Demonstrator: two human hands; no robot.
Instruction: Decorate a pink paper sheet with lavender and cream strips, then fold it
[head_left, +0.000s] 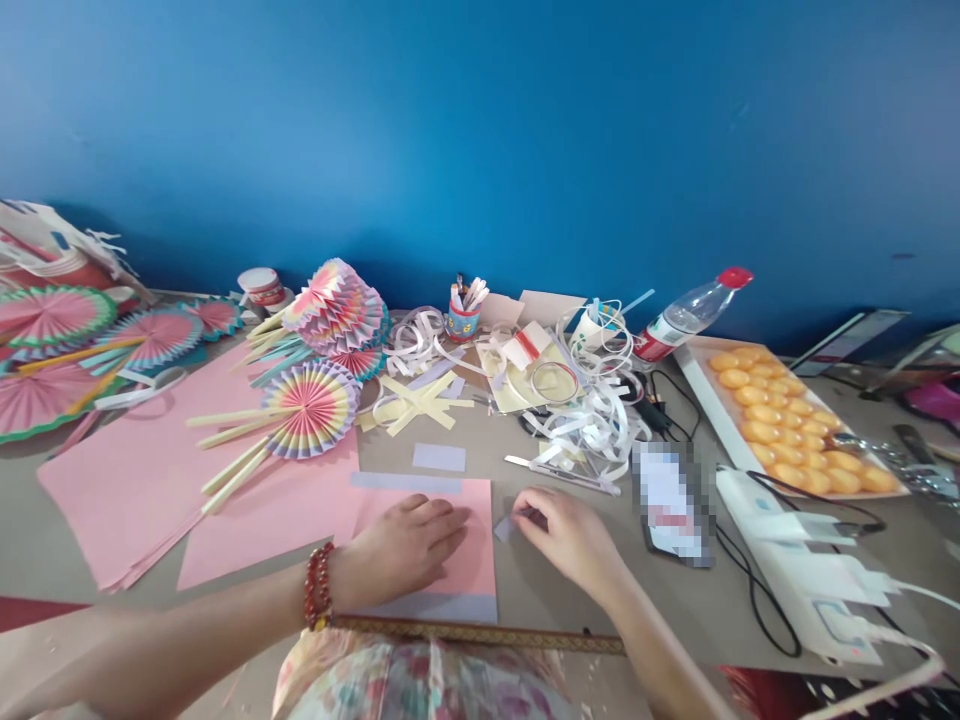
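My left hand (pixel 409 545) lies flat, fingers stretched, on a sheet of pink paper (pixel 480 545) in front of me. Lavender bands (pixel 409 481) run along its far and near edges. Just right of the sheet, my right hand (pixel 566 535) is closed in a pinch on a small piece of lavender paper (pixel 505 529), part of which my fingers hide. A separate lavender paper rectangle (pixel 439 457) rests beyond the pink sheet. Left of it, a folded round paper fan (pixel 309 408) with pale yellow sticks lies on large pink sheets (pixel 142 480).
More pleated fans (pixel 52 320) are piled far left. White paper strips (pixel 585 430) lie tangled at the middle back, near a pen cup (pixel 463 318). On the right are a phone (pixel 671 505), a leaning bottle (pixel 690 310), a power strip (pixel 799 570) and a picture box (pixel 795 420).
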